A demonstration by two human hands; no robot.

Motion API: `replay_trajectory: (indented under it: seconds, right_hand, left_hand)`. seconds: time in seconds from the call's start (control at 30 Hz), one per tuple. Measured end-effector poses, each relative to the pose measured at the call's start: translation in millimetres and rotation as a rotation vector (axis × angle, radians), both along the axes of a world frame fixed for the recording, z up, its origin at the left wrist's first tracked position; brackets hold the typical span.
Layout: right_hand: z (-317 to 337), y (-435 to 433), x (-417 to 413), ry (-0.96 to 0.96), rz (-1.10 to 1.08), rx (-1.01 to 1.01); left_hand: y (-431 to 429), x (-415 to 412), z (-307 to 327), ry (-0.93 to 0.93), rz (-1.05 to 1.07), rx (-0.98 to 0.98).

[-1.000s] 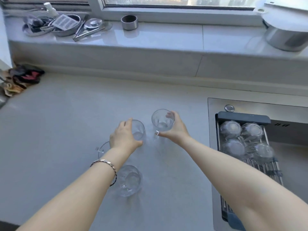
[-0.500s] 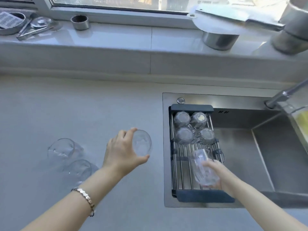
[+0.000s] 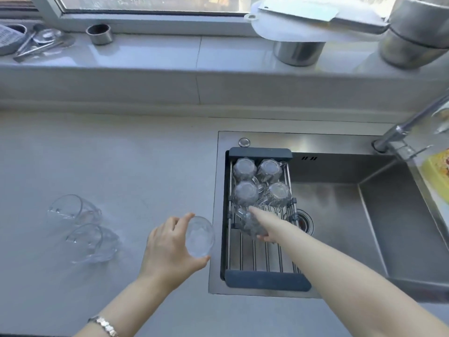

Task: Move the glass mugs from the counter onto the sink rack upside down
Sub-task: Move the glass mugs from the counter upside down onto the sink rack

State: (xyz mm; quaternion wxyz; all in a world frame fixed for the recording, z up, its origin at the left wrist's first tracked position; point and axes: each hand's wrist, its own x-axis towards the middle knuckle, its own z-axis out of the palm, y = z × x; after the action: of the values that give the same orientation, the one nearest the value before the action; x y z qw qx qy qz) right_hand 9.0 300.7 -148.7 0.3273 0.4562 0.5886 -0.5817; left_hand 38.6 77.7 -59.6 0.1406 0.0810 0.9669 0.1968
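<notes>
A sink rack (image 3: 267, 279) with metal bars and dark end pieces spans the left side of the sink. Several glass mugs (image 3: 246, 192) stand upside down at its far end. My right hand (image 3: 266, 226) grips another glass mug (image 3: 250, 223), tipped over, low above the rack bars just in front of those. My left hand (image 3: 170, 249) holds a second glass mug (image 3: 200, 237) above the counter, just left of the sink edge. Two more glass mugs (image 3: 73, 211) (image 3: 93, 243) stand upright on the counter at the left.
The steel sink basin (image 3: 340, 215) lies right of the rack, with a tap (image 3: 401, 132) at its far right corner. On the window ledge stand metal pots (image 3: 297, 52), a small metal cup (image 3: 99, 34) and utensils (image 3: 36, 45). Grey counter (image 3: 121, 166) stretches left of the sink.
My right hand has carried its mug farther back over the rack, close to the upturned mugs, and tipped it over. My left hand with its mug has drifted right toward the sink edge.
</notes>
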Motion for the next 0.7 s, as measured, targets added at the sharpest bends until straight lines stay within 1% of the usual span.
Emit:
replay_trajectory:
  seconds: [0.03,0.1,0.17,0.23,0.3,0.37,0.47,0.53,0.6,0.67,0.7]
  right_hand:
    - [-2.7,0.1,-1.8,0.049,-0.058,-0.015]
    - [-6.0,-0.4,-1.6,0.106,-0.039,-0.024]
    - [-6.7,0.9,8.0,0.112,0.096,-0.024]
    - [-3.9,8.2,24.7,0.122,0.257,0.018]
    - [2.0,19.3,44.2,0.205,0.347,0.115]
    - [13.6,25.1,64.9,0.328,0.408,0.211]
    - [33.3,19.1,91.2,0.541,0.453,0.189]
    - [40.7,11.5,100.3,0.644,0.425,0.19]
    - [40.1,8.6,104.2,0.727,0.287,0.171]
    - [40.2,10.2,107.2,0.738,0.14,0.187]
    - [44.8,12.4,107.3,0.73,0.122,0.236]
  left_hand:
    - [-0.7,1.1,-0.4,0.0,0.004,-0.011]
    - [-0.5,1.5,-1.2,-0.001,0.004,-0.03]
    - [3.2,-0.1,-1.9,-0.033,0.008,-0.043]
    - [10.1,-2.7,-3.6,-0.081,0.006,-0.029]
    - [20.3,-6.3,-5.4,-0.145,0.016,0.043]
    - [34.7,-9.5,-3.8,-0.212,0.052,0.147]
    - [62.1,-13.3,-2.0,-0.297,0.078,0.258]
    - [81.0,-14.2,-3.9,-0.376,0.094,0.358]
    - [95.7,-14.2,-8.2,-0.491,0.129,0.478]
    - [103.8,-13.5,-12.5,-0.588,0.127,0.544]
    - [105.1,-13.7,-15.4,-0.627,0.108,0.557]
